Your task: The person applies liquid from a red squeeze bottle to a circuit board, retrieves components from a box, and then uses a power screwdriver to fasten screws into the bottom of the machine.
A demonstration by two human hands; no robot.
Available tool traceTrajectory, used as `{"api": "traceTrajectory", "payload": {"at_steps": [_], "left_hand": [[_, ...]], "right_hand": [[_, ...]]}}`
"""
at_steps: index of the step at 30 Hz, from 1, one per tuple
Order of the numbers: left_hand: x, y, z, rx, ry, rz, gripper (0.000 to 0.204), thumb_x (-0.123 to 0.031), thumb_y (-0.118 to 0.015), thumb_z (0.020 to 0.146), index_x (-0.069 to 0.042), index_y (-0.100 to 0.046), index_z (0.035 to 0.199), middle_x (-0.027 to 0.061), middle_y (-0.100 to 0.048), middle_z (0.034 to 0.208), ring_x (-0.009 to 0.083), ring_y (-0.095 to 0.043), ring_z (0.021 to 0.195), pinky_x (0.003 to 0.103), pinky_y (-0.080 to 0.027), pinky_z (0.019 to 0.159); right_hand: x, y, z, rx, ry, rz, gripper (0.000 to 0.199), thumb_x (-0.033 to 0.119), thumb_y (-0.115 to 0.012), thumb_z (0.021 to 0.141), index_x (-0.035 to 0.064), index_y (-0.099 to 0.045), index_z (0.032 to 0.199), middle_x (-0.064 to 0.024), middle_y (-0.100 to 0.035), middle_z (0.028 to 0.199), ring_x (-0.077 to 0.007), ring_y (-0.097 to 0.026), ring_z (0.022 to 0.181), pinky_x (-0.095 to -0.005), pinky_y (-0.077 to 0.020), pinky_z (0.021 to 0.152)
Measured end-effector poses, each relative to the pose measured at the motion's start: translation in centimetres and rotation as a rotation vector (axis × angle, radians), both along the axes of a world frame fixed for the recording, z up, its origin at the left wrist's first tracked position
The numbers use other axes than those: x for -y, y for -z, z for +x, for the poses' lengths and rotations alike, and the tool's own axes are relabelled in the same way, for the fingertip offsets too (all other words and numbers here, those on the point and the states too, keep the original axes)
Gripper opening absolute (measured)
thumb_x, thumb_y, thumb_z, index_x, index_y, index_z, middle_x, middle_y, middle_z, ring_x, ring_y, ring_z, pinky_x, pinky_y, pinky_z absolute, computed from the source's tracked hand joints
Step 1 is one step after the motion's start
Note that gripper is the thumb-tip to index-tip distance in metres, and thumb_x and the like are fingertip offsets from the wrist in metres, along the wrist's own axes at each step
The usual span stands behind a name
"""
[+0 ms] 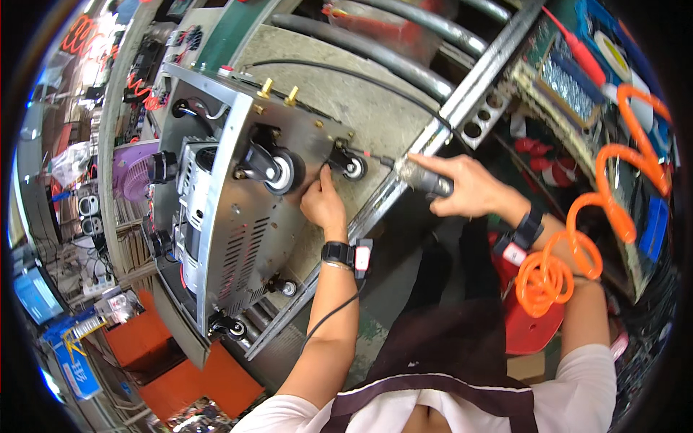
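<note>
A metal cabinet (238,209) lies tipped over, its slotted base panel toward me and a motor-like unit (193,216) showing in its open side. My right hand (469,189) is wrapped round a power screwdriver (427,179), whose thin bit points left at a small black caster (351,166) on the panel's far corner. Whether the bit touches a screw there is too small to tell. My left hand (323,204) has its fingertips pressed together against the panel beside that caster's mount; anything between them is hidden. A larger caster (278,172) sits just left of my left hand.
The cabinet rests on a roller conveyor with a metal rail (462,119). An orange coiled air hose (545,285) hangs by my right arm. A black cable (361,70) crosses behind. Orange bins (195,382) stand at lower left, a purple fan (135,177) beyond the cabinet.
</note>
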State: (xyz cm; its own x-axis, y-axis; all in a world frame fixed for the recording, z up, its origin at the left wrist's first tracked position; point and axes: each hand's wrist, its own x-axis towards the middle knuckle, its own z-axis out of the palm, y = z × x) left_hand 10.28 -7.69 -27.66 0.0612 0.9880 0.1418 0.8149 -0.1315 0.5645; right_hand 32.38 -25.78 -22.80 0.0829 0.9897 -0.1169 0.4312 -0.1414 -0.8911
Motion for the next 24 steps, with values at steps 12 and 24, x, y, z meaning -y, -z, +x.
{"api": "traceTrajectory", "payload": {"at_steps": [12,24], "left_hand": [[0.2,0.3,2.4,0.113,0.055,-0.041,0.049,-0.042,-0.063,0.082,0.002,-0.067,0.06,0.0135,-0.061,0.054,0.0245,-0.059,0.052,0.037,-0.045,0.059],[0.5,3.2,6.9,0.23,0.089,-0.041,0.048,-0.04,-0.063,0.083,0.003,-0.068,0.061,0.0104,-0.061,0.051,0.0189,-0.054,0.049,0.033,-0.044,0.057]], "right_hand": [[-1.2,2.5,4.0,-0.125,-0.074,0.088,0.078,0.008,-0.065,0.058,0.01,-0.048,0.134,-0.0084,-0.062,0.106,-0.0153,-0.055,0.092,-0.0265,-0.045,0.086],[0.3,5.0,7.0,-0.236,-0.018,-0.006,0.082,0.014,-0.063,0.057,0.0077,-0.045,0.136,-0.0086,-0.057,0.119,-0.0142,-0.05,0.105,-0.0272,-0.0376,0.097]]}}
